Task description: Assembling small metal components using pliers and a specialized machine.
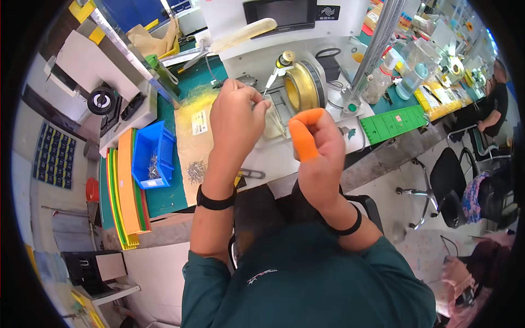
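My left hand (236,117) is raised over the workbench in front of a white machine (229,27). Its thumb and fingertips press together beside the thin tip of a white nozzle-like part (272,77); what they pinch is too small to name. To its right, my right hand (321,164) is curled, with orange covers on the thumb and a finger. Those covered fingertips meet, and anything between them cannot be made out. Just beyond the hands stands a spool of yellow wire or tape (295,90). Behind the fingers lies a clear plate or tray (275,128), partly hidden.
A blue bin (143,139) holds small metal parts; a pile of similar parts (196,171) lies on brown paper (188,147) beside fine yellow strands (199,101). A yellow-handled tool (251,174) rests near the front edge. A green tray (394,124) and bottles (378,79) stand right.
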A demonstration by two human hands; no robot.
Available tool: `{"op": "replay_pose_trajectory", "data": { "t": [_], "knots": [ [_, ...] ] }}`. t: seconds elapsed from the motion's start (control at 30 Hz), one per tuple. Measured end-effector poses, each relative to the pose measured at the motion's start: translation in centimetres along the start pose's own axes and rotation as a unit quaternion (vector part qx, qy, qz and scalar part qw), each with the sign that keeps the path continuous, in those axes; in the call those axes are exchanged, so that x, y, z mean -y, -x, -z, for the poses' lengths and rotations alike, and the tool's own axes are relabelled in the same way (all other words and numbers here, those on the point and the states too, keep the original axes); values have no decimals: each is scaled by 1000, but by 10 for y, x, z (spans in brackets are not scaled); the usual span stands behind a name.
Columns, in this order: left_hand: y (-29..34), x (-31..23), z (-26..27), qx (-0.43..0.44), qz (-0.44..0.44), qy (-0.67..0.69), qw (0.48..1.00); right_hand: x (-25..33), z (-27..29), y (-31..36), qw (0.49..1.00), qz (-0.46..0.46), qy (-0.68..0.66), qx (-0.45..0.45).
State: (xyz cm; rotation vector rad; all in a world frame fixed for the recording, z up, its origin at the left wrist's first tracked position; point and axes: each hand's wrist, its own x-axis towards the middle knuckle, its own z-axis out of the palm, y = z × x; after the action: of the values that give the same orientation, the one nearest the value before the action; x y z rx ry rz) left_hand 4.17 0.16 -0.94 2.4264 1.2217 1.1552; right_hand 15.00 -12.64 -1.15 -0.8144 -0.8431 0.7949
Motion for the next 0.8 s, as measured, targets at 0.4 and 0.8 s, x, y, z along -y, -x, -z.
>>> {"op": "replay_pose_trajectory", "data": {
  "t": [0.4,0.8],
  "knots": [
    [-12,39,2,-26,99,-4,995,-83,-5,-59,987,-71,139,-27],
    [11,33,-2,-36,37,206,977,-90,-8,-68,974,-88,203,-38]
  ]
}}
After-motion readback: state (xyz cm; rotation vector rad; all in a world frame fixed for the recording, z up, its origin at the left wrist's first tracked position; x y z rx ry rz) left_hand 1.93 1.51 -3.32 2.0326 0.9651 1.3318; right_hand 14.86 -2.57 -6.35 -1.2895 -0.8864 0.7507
